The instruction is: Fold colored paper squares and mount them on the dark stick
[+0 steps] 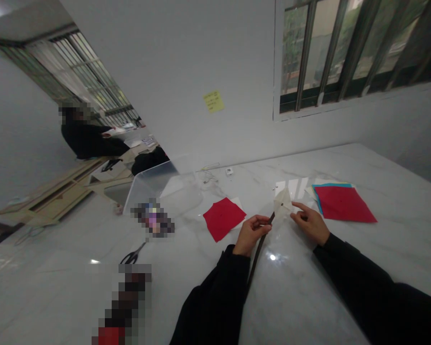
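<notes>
The desk [290, 306] has a glossy white top with grey marbling. A red cut-out [222, 218] lies near its middle, partly over white paper [240, 223]. To the right, a red sheet [345, 206] overlaps a blue one [318, 200]. Dark-handled scissors [130, 258] lie left, a clear plastic bin [181, 191] beyond them, and a small white block [229, 171] lies near the wall.

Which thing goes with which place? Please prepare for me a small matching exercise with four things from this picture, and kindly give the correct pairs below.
Things
1. Scissors
2. Stick
3. Sticky note
4. Pinwheel-shaped paper

Places
A. Held in the left hand
B. Up on the wall
C. At the fingertips of the right hand
D. On the table, out of both hands

Pairs: 1-D, 2-A, 3-B, 4-C
</notes>
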The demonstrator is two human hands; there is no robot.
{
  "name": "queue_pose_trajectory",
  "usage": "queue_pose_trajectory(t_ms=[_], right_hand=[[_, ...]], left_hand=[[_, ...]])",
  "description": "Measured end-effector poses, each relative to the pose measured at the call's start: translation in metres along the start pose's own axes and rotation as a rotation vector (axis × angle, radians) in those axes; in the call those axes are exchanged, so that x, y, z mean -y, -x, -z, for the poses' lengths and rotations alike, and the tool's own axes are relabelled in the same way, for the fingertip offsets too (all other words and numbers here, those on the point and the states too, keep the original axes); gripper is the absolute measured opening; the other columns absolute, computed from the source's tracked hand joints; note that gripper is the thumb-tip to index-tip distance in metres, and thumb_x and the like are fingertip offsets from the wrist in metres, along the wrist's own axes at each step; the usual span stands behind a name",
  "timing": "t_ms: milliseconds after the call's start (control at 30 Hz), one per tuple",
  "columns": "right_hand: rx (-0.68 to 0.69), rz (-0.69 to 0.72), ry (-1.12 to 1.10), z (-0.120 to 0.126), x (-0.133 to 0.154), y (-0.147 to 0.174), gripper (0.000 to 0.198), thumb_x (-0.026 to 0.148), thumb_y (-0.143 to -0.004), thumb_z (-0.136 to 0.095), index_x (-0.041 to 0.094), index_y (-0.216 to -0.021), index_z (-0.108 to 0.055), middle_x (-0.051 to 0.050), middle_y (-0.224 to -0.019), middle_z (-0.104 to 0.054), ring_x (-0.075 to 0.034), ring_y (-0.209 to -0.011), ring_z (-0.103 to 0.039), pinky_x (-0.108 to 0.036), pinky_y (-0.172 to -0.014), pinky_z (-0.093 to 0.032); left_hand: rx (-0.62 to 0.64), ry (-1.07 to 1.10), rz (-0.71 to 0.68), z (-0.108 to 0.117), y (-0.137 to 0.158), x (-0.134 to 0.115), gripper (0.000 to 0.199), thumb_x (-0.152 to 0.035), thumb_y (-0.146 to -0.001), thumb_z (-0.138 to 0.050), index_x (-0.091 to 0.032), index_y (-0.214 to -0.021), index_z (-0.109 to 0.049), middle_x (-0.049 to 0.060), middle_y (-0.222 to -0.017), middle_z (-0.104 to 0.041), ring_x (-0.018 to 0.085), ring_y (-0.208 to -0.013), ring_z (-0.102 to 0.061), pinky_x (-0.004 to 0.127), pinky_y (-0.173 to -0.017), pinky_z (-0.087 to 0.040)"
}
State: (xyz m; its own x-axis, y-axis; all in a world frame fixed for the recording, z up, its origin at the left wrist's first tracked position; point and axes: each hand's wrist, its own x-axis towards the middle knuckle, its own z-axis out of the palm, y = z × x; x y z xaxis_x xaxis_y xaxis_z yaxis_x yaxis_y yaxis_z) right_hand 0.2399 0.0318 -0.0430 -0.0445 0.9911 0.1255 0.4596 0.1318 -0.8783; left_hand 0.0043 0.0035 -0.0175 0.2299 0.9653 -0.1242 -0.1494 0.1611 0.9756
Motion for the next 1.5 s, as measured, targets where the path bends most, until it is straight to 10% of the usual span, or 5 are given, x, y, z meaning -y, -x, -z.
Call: queue_pose_trajectory(t_ms=[233, 467, 833, 1300, 1500], right_hand=[[0.023, -0.042, -0.005, 0.001, 0.006, 0.001, 0.057, 0.052, -0.085, -0.053, 0.015, -0.128, -0.06, 0.004, -0.057, -0.054, -0.015, -0.053, -0.048, -0.026, -0.054, -0.035], [0.213, -0.077, 0.016, 0.004, 0.007, 0.002, 0.071, 0.067, -0.093, -0.03, 0.019, -0.047, -0.053, -0.001, -0.048, -0.048, -0.015, -0.051, -0.048, -0.028, -0.059, -0.035], [-0.099, -0.137, -0.226, -0.002, 0.005, 0.004, 0.074, 0.067, -0.081, -0.056, 0.016, -0.135, -0.051, 0.002, -0.058, -0.058, -0.017, -0.054, -0.052, -0.027, -0.051, -0.038], [-0.019, -0.09, -0.076, -0.002, -0.003, 0.001, 0.067, 0.063, -0.087, -0.052, 0.016, -0.134, -0.054, 0.0, -0.062, -0.063, -0.018, -0.057, -0.055, -0.028, -0.058, -0.041], [0.181, -0.109, -0.02, 0.002, 0.007, 0.003, 0.068, 0.072, -0.088, -0.038, 0.017, -0.059, -0.067, -0.002, -0.05, -0.054, -0.015, -0.05, -0.048, -0.028, -0.053, -0.035]], left_hand=[[-0.01, 0.003, -0.001, 0.002, -0.001, 0.002, 0.032, -0.029, -0.067, -0.083, -0.017, -0.094, -0.071, 0.006, -0.091, -0.07, 0.015, -0.08, -0.061, 0.028, -0.077, -0.044], [-0.067, 0.069, 0.003, 0.002, -0.002, 0.003, 0.035, -0.029, -0.065, -0.084, -0.017, -0.095, -0.071, 0.005, -0.09, -0.07, 0.014, -0.077, -0.06, 0.028, -0.076, -0.045], [-0.027, 0.021, 0.006, -0.001, 0.0, -0.001, 0.034, -0.03, -0.063, -0.085, -0.016, -0.091, -0.071, 0.006, -0.087, -0.071, 0.017, -0.079, -0.063, 0.03, -0.077, -0.045], [-0.01, 0.005, 0.009, 0.0, 0.001, 0.0, 0.034, -0.029, -0.064, -0.085, -0.016, -0.092, -0.071, 0.006, -0.089, -0.072, 0.017, -0.081, -0.064, 0.03, -0.079, -0.045], [-0.036, 0.028, -0.023, 0.0, -0.001, 0.003, 0.036, -0.032, -0.065, -0.084, -0.016, -0.095, -0.071, 0.006, -0.09, -0.071, 0.016, -0.078, -0.061, 0.029, -0.075, -0.044]])
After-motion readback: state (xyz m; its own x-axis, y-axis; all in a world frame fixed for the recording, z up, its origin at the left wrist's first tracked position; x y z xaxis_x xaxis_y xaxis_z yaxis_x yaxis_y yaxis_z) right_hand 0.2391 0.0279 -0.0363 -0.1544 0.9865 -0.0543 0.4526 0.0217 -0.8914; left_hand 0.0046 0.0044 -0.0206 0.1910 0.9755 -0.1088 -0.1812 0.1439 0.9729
